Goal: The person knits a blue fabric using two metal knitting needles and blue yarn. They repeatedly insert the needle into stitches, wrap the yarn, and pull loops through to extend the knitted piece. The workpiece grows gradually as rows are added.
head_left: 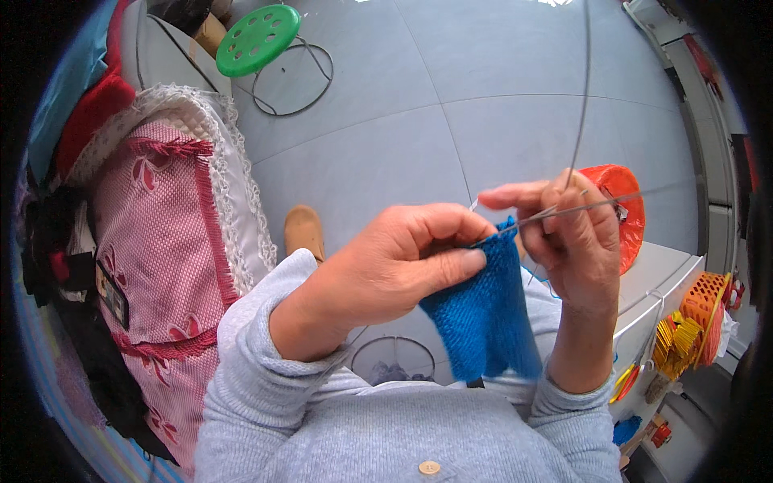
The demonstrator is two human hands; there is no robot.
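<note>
A blue knitted piece (483, 320) hangs above my lap, its top edge on thin metal knitting needles. My left hand (380, 262) pinches that edge between thumb and fingers. Close by on the right, my right hand (583, 253) grips a long needle (610, 201) that slants out of the stitches and blurs at its far end. A second thin needle (584, 90) rises steeply from behind the right fingers. Blue yarn (545, 278) runs below the right hand. The left hand partly hides the edge of the knitting.
To the left, a pink patterned cover (163, 241) with lace edging bears a phone-like object (112, 293). A green stool (258, 41) stands on the tiled floor. At right are a red plastic bag (631, 223), a white cabinet (658, 262), an orange basket (703, 296) and scissors (628, 381).
</note>
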